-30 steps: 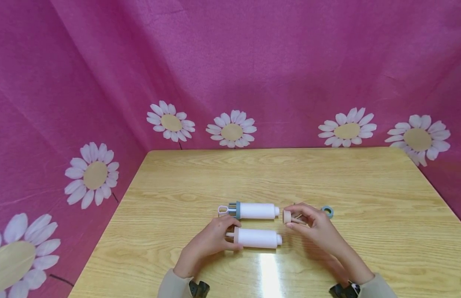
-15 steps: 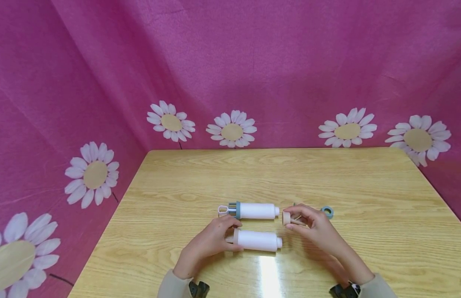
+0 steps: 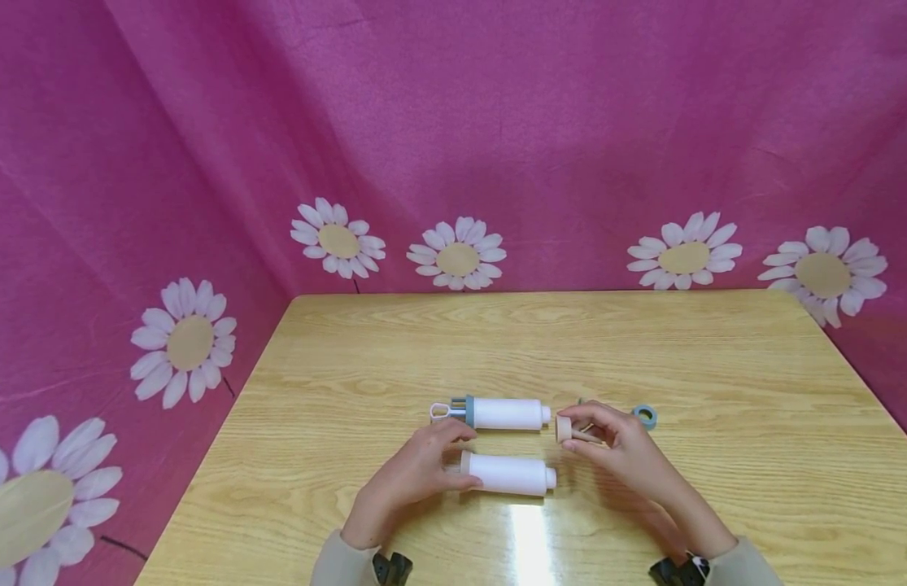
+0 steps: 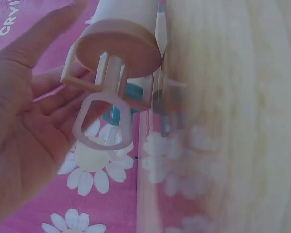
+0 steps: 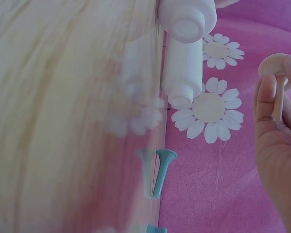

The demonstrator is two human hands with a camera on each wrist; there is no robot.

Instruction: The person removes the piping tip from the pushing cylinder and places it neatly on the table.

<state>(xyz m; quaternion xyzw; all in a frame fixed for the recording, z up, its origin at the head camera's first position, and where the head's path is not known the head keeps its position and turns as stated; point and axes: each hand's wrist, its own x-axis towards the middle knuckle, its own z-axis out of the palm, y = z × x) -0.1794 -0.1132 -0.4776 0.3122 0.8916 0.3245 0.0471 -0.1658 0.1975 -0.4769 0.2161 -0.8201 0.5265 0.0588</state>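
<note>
My left hand (image 3: 422,462) lies round the plunger end of a white syringe-like tube (image 3: 510,474) with a beige collar. In the left wrist view the fingers are loosely bent beside it, apart from the pale loop handle (image 4: 103,121); the thumb lies along the tube. A second white tube (image 3: 508,413), with a teal collar and loop handle, lies parallel behind it. My right hand (image 3: 621,439) pinches a small beige piece (image 3: 564,429) with a round head between thumb and fingers. Its narrow stem (image 5: 278,99) points toward the palm in the right wrist view.
To the right hand's far side lies a teal ring (image 3: 645,417) on the wooden table (image 3: 541,342). A teal flared piece (image 5: 162,172) stands on the table in the right wrist view. Pink cloth (image 3: 555,122) with daisies hangs behind the table.
The nearer tube has shifted slightly toward me, and its loop handle has turned. The right hand keeps its hold on the beige piece, almost still.
</note>
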